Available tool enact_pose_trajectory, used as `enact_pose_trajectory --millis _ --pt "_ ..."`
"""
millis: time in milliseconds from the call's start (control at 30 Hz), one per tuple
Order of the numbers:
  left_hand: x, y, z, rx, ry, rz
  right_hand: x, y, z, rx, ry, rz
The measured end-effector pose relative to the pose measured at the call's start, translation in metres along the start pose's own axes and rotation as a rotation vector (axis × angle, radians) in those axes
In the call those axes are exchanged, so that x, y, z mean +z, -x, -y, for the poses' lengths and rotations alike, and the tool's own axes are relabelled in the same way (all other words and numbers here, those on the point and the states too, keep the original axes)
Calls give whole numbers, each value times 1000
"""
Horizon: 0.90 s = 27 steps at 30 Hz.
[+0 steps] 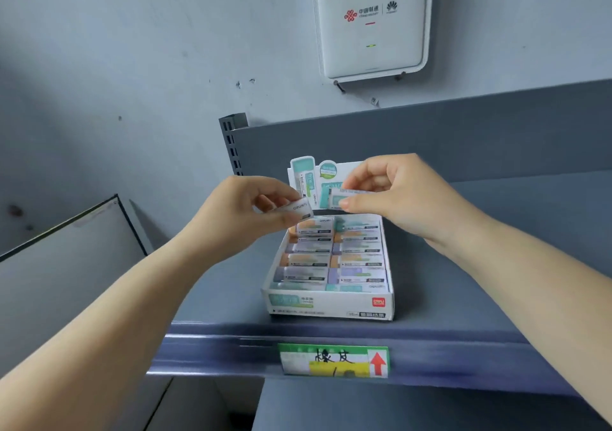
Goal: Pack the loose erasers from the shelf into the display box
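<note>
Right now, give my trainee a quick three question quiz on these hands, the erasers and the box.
1. True or false: each hand pinches an eraser.
2. How many columns of erasers fill the display box: A one, B two, C four?
3. The box stands on what?

Key:
1. True: left hand pinches one eraser, right hand pinches another eraser.
2. B.
3. The grey shelf.
</note>
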<state>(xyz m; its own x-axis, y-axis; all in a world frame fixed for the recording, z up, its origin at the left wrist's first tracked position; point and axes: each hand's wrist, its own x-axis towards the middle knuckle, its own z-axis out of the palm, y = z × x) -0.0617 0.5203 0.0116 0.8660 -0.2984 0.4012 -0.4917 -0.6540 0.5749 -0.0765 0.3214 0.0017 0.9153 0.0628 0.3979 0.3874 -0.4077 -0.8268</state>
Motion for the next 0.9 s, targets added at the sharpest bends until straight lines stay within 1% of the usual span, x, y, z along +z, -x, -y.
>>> enact_pose_trajectory --millis 167,267,333,400,500,600,700,833,900 --pt "-4 -3 19 54 140 191 13 0 0 9 72 9" --pt "-6 -1 24 100 251 320 11 1 -3 52 51 64" --pt "-6 -1 24 162 269 393 9 3 -6 74 45 107" --pt "-3 -3 24 212 226 411 8 4 -9 83 43 160" --pt "0 -5 24 216 133 414 6 6 -12 73 28 249" --pt "0 -6 23 235 110 498 3 8 -11 62 30 328" --pt "-2 -7 22 231 90 547 0 11 -9 59 19 376" --pt "-2 -7 20 221 103 559 -3 13 -9 68 -25 414" --pt "-3 -7 21 219 114 583 -5 13 -9 53 8 435"
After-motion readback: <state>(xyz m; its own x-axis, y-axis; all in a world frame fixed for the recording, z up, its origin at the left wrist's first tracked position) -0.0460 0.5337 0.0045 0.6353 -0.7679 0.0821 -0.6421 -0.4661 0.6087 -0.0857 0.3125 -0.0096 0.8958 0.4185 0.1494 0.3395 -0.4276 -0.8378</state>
